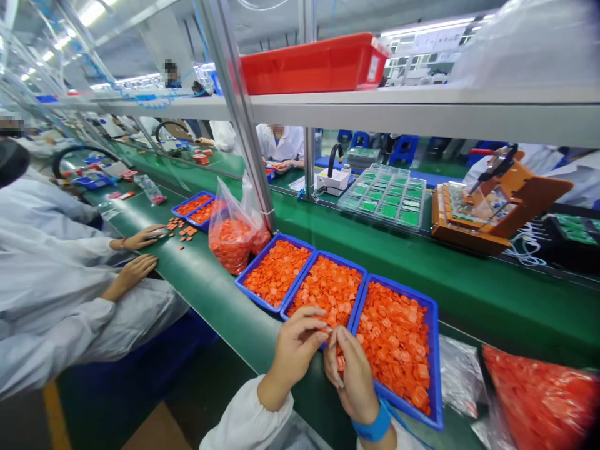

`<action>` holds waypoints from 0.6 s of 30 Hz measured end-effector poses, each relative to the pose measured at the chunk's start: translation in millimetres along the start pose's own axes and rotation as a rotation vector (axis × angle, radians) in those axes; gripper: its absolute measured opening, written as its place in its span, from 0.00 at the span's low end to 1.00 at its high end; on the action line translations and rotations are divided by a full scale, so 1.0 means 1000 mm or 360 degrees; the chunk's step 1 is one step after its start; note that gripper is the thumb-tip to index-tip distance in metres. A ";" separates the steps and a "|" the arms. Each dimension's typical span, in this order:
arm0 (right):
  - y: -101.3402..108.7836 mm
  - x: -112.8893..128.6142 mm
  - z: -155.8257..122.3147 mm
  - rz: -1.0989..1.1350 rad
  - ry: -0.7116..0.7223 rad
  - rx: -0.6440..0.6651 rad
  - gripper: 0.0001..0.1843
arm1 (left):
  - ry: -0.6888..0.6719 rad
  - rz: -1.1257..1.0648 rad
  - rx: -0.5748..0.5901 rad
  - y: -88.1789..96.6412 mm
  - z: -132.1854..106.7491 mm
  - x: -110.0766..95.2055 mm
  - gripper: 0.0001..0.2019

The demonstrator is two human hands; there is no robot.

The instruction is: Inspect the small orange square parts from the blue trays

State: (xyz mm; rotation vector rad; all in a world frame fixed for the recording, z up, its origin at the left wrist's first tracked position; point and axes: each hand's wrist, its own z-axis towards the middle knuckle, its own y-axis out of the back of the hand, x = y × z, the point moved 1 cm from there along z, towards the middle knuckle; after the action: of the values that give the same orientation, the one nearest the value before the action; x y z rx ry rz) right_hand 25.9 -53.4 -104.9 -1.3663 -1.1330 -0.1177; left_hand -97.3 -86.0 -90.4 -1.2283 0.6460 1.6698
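My left hand [296, 351] and my right hand [352, 370] meet at the fingertips above the front edge of the blue trays. The right fingers are curled round a small orange plastic piece [340, 361], partly hidden, and a blue strap [375, 425] circles that wrist. My left thumb and fingers close towards each other beside it; whatever they pinch is too small to make out. Ahead lie a left tray [238, 282], a middle tray [364, 271] and a right tray [439, 375], all filled with loose orange pieces [396, 337].
Clear bags of orange parts stand left [229, 244] and right [539, 394] of the trays. A co-worker's hands [134, 269] rest at the green bench [206, 281] near scattered pieces. Behind are a clear tray of green boards [387, 197], an orange fixture [492, 206] and a metal post [239, 106].
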 end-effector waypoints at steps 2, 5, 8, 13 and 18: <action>-0.003 -0.005 0.000 -0.0086 -0.0017 0.0024 0.25 | 0.0002 -0.0006 -0.0049 0.007 -0.002 -0.003 0.07; -0.009 -0.008 0.000 -0.0179 -0.0030 0.0059 0.27 | -0.0019 -0.0014 -0.0105 0.015 -0.005 -0.010 0.08; -0.016 -0.007 -0.001 -0.0240 -0.0039 0.0092 0.26 | -0.0094 0.0022 -0.0085 0.021 -0.004 -0.021 0.09; -0.023 -0.008 -0.003 -0.0257 -0.0040 0.0129 0.27 | -0.0246 0.0045 -0.0011 0.024 0.000 -0.043 0.19; -0.022 -0.015 0.001 -0.0269 -0.0042 0.0129 0.25 | -0.0391 0.0039 0.0037 0.020 0.002 -0.065 0.22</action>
State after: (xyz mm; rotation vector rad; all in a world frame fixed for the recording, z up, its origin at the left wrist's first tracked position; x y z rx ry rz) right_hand 3.5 -66.3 -100.2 -1.2026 -1.2621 -0.1744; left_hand -112.1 -117.2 -31.9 -0.9817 0.5292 1.7931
